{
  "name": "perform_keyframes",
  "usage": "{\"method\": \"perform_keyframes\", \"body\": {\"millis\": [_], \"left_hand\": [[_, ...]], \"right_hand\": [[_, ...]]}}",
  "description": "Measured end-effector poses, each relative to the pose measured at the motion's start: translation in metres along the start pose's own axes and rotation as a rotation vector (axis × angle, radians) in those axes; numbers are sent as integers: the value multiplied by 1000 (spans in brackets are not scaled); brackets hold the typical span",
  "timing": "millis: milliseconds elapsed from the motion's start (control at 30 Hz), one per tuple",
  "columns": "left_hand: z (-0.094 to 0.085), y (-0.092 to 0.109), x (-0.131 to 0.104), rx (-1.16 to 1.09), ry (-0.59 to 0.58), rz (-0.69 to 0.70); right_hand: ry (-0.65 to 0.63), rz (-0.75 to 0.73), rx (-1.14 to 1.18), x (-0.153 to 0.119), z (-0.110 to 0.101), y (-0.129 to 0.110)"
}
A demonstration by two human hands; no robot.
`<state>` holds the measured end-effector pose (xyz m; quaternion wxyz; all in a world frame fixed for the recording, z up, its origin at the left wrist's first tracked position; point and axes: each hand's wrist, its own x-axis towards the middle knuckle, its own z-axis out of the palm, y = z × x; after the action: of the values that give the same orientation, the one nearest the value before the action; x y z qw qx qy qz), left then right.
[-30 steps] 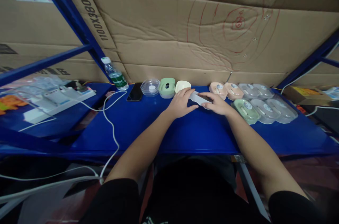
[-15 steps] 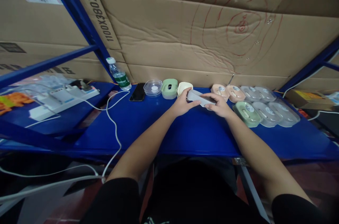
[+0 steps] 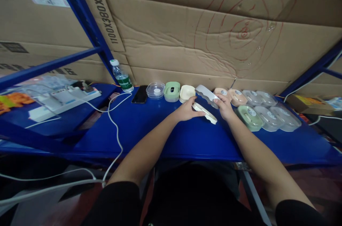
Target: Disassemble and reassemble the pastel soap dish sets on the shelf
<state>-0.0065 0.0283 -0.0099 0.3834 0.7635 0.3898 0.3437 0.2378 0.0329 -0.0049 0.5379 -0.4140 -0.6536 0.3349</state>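
Note:
My left hand (image 3: 187, 110) is closed on a cream wavy-edged piece (image 3: 205, 112), which is tilted above the blue table. In my right hand (image 3: 224, 106) is a grey wavy-edged piece (image 3: 206, 95), gripped at its right end and held above and behind the cream one. The two pieces are apart. Just behind my left hand sits a cream container (image 3: 187, 92). To its left stand a green container (image 3: 172, 91) and a clear round-cornered one (image 3: 155, 91). Pink lidded boxes (image 3: 237, 97) are beside my right hand.
Grey lidded boxes (image 3: 269, 117) and a green lidded box (image 3: 249, 117) stand on the right of the blue table (image 3: 197, 140). On the left are a phone (image 3: 139, 94), a water bottle (image 3: 123, 79), a white cable (image 3: 116, 126) and a power strip (image 3: 64, 104).
The grey piece, between both hands before, is now in my right hand alone and lifted up and back. The cream piece has come into view in my left hand. My hands are farther apart.

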Motion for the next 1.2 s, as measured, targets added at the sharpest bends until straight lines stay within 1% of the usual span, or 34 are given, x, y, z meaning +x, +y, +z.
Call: {"method": "perform_keyframes", "body": {"millis": [133,200,300,400,467,567,633,700,767,833,900,1000,1067,1133,1200], "left_hand": [[-3,8,-6,277,-170,18],[-5,12,-8,418,-231,11],[-7,18,-11,563,-266,8],[-10,23,-13,606,-271,23],[-14,24,-13,605,-253,19],[-22,20,-10,599,-172,2],[-27,15,-8,611,-80,40],[-32,11,-5,637,44,115],[-37,9,-4,660,172,180],[-40,9,-4,674,255,213],[-43,11,-5,678,257,252],[-46,13,-6,663,183,326],[-46,15,-6,652,169,370],[-45,17,-7,654,184,414],[-44,21,-8,686,183,454]], "right_hand": [[17,31,69,-1,5,0],[42,46,107,0,7,0],[73,85,150,1,8,-3],[109,123,227,2,9,-9],[134,141,289,3,9,-14],[143,175,344,5,9,-21],[142,194,364,5,7,-23],[127,212,383,5,6,-26],[85,242,399,4,3,-28],[20,295,409,3,1,-29],[-65,382,410,3,-1,-29],[-202,532,420,3,-3,-28],[-275,607,441,2,-3,-28],[-310,653,460,2,-3,-30],[-310,680,469,2,-3,-31]]}}
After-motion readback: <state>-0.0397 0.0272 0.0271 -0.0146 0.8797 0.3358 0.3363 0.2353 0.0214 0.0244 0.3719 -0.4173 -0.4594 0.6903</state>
